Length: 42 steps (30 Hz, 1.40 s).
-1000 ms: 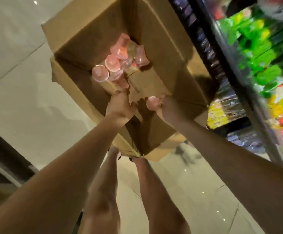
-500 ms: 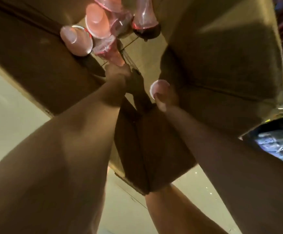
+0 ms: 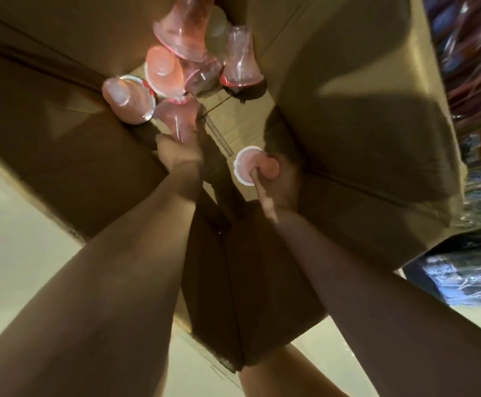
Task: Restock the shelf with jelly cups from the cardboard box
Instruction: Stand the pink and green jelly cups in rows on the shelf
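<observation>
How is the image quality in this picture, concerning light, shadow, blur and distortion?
Head view: dim and warm, with deep shadow inside the brown cardboard box; motion blur softens the right hand and the pink plastic jelly cup it holds; small highlights glint on the clear pink cups near the left hand; the wide-angle lens stretches both forearms; the shelf packages are blurred beyond reading.

Both hands are deep in the box (image 3: 348, 81). The right hand (image 3: 279, 181) holds a cup (image 3: 248, 166). The left hand (image 3: 179, 151) grabs another cup (image 3: 180, 118).
</observation>
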Available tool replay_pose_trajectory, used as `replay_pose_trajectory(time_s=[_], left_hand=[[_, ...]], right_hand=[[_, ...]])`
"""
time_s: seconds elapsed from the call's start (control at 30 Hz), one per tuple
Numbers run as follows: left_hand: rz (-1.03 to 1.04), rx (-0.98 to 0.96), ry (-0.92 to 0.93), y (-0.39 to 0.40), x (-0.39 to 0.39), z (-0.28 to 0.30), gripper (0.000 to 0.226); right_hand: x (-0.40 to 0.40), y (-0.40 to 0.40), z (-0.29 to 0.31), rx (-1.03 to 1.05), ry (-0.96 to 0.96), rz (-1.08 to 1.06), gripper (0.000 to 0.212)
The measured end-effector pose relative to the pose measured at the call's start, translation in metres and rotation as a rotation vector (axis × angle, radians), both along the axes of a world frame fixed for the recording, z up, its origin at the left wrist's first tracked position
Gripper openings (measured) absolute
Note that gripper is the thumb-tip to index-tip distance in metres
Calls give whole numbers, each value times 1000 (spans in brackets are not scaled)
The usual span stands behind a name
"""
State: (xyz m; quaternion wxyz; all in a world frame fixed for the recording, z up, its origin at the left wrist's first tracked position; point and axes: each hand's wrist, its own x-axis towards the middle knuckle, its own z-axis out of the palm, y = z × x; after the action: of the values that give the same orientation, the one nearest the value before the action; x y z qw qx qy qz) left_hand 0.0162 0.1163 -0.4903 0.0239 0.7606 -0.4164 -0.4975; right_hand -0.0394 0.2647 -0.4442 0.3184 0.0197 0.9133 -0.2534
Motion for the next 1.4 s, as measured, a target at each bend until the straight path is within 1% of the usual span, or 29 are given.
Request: replay_pose_trajectory(time_s=[0.1, 0.17, 0.23, 0.3, 0.4, 0.47, 0.5, 0.57, 0.6, 0.67, 0.7, 0.77, 0.83, 0.87, 0.93, 1.0, 1.07, 1.1, 1.17, 1.23, 1.33, 1.4], left_hand=[[-55, -32, -16, -7, 9, 40, 30], [-169, -87, 7, -7, 13, 72, 29], [-310, -128, 74, -7, 20, 101, 25], [-449, -176, 140, -9, 28, 126, 26], [-693, -238, 127, -19, 35, 173, 38], [-789, -308, 179, -29, 34, 211, 50], [-815, -350, 221, -35, 34, 230, 50], [-867, -419, 260, -47, 33, 274, 36], [-911, -445, 241, -55, 32, 295, 32], [-1027, -469, 187, -73, 29, 341, 35], [-1085, -491, 170, -82, 29, 362, 38], [-1173, -528, 157, -98, 30, 406, 42], [-1211, -514, 160, -115, 32, 452, 49], [-1224, -518, 172, -121, 31, 475, 48], [-1251, -610, 198, -131, 29, 523, 41], [-1286, -697, 221, -137, 28, 572, 38], [-1323, -743, 235, -143, 26, 621, 36], [-1332, -754, 244, -144, 26, 647, 38], [-1345, -798, 268, -143, 26, 698, 46], [-1360, -844, 248, -144, 28, 748, 51], [-1388, -916, 197, -149, 29, 822, 51], [-1446, -965, 152, -158, 28, 874, 51]], right_hand=[[-11, -14, 35, -14, 12, 166, 38], [-23, -24, 61, -32, 34, 261, 41], [-33, -33, 93, -17, 35, 355, 47], [-41, -39, 125, -18, 21, 430, 52], [-53, -48, 175, -77, 36, 533, 54], [-60, -53, 211, -89, 45, 612, 55], [-63, -55, 230, -88, 67, 666, 54], [-68, -58, 267, -141, 128, 734, 52], [-70, -60, 285, -164, 158, 771, 53], [-78, -67, 322, -198, 235, 846, 56], [-81, -72, 344, -209, 229, 848, 55], [-83, -83, 393, -222, 186, 842, 45], [-83, -95, 442, -250, 186, 871, 38], [-83, -99, 465, -259, 203, 885, 39], [-86, -110, 511, -275, 257, 928, 38], [-88, -118, 557, -288, 272, 975, 42], [-91, -128, 604, -329, 308, 1018, 46], [-93, -133, 628, -344, 345, 1042, 46], [-97, -141, 681, -310, 386, 1102, 47], [-99, -147, 737, -290, 439, 1160, 47], [-99, -149, 813, -317, 510, 1184, 38], [-99, -148, 862, -332, 560, 1200, 32]])
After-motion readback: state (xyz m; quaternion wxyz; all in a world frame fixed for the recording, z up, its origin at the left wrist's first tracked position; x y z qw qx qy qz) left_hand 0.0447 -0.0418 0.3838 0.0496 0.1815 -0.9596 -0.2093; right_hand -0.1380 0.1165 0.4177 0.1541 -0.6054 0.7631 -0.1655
